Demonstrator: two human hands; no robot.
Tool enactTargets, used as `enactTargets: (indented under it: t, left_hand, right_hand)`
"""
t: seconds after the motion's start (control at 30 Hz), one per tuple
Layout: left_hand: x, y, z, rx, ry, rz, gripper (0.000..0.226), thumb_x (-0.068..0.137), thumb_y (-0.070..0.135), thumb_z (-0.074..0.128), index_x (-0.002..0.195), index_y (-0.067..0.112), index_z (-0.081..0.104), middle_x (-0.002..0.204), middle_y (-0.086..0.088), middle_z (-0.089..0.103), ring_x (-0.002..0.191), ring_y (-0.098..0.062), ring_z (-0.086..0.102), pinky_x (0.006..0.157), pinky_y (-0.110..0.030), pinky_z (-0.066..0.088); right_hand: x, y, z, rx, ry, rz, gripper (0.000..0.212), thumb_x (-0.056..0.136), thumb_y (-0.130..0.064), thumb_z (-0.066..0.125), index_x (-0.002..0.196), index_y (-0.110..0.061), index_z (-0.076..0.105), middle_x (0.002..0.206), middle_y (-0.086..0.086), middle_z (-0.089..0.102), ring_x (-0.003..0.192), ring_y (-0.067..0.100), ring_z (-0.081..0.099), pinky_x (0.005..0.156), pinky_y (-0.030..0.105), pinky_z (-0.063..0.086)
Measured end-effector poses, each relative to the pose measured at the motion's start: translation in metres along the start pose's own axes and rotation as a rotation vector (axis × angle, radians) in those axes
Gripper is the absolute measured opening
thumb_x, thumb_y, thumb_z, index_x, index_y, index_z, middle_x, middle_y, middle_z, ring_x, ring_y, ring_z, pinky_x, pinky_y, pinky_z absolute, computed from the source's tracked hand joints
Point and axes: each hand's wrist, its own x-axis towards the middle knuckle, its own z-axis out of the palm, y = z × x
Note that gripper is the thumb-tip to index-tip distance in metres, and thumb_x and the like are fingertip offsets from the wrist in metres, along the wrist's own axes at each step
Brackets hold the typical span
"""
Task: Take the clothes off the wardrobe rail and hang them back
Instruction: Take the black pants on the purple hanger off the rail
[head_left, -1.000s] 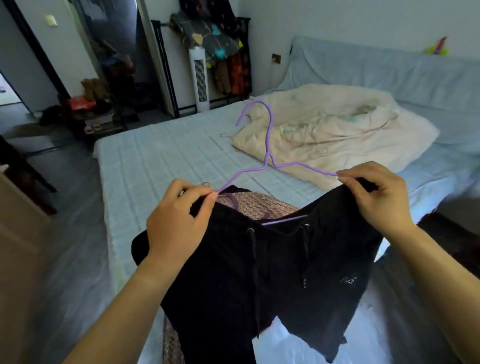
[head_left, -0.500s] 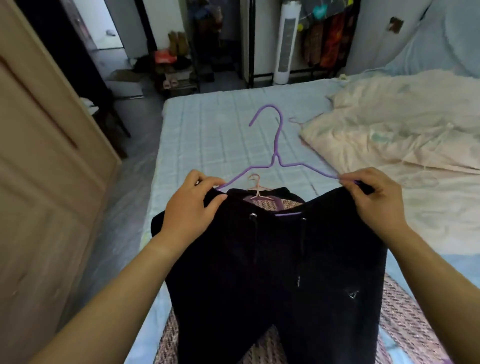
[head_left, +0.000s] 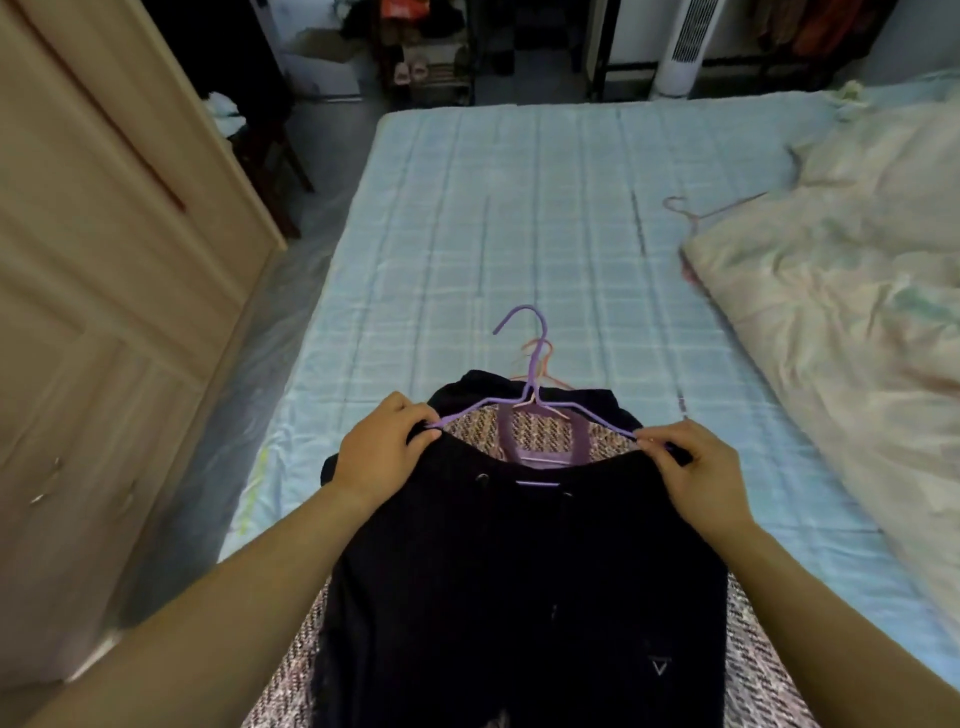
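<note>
Pinched under curled fingers, the two waistband corners of the black drawstring trousers (head_left: 519, 582) are clamped against the arm ends of the purple wire hanger (head_left: 534, 370), one by the left grip (head_left: 379, 457) and one by the right grip (head_left: 698, 473). The trousers are held low over the near edge of the bed (head_left: 519, 208), draped across a tweed garment (head_left: 540, 434) lying there. The step in hand is judged to be seating the waistband on the hanger. Next, one grip would need to be shifted to the hook so the load can be carried to the rail, which is not in view. The wardrobe (head_left: 130, 260) stands close on the left, with only a narrow floor strip (head_left: 270, 364) beside the bed edge. On the right, room is bounded by the cream quilt (head_left: 831, 322), where a loose pink hanger (head_left: 691, 210) could be snagged.
</note>
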Motion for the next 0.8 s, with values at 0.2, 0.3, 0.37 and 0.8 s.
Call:
enactTargets:
  t: [0.2,0.3,0.37,0.8]
  left_hand:
    - [0.047,-0.02,0.053,0.054,-0.067,-0.096,0.018,0.093,0.033,0.055,0.106,0.027,0.065,0.1,0.007,0.051,0.081,-0.012,0.054,0.059,-0.026,0.038]
    - [0.066,-0.032,0.084,0.092,-0.128,-0.12,0.021,0.094,0.031,0.053,0.111,0.025,0.064,0.104,0.003,0.053,0.086,-0.018,0.058,0.064,-0.028,0.044]
    - [0.076,-0.04,0.104,0.096,-0.177,-0.12,0.026,0.093,0.031,0.053,0.117,0.026,0.061,0.107,0.001,0.054,0.09,-0.021,0.06,0.068,-0.033,0.048]
    - [0.077,-0.046,0.137,0.408,-0.562,-0.213,0.094,0.062,0.073,-0.007,0.149,0.038,0.007,0.159,-0.001,-0.004,0.146,-0.026,-0.004,0.111,-0.061,0.006]
  right_hand:
    - [0.032,0.053,0.039,-0.019,-0.111,0.124,0.022,0.079,-0.006,0.071,0.085,-0.027,0.072,0.083,-0.015,0.063,0.083,-0.003,0.058,0.078,0.006,0.04]
    - [0.037,0.081,0.057,-0.068,-0.175,0.207,0.018,0.08,-0.009,0.071,0.085,-0.026,0.073,0.085,-0.011,0.064,0.081,0.0,0.057,0.076,0.001,0.037]
    - [0.039,0.099,0.069,-0.132,-0.248,0.233,0.014,0.08,-0.012,0.071,0.087,-0.024,0.073,0.087,-0.009,0.064,0.082,0.006,0.06,0.076,0.006,0.039]
    - [0.045,0.106,0.11,-0.551,-0.659,0.243,0.061,0.091,-0.058,0.027,0.14,-0.024,0.037,0.148,0.001,0.035,0.136,0.022,0.031,0.112,0.043,0.023]
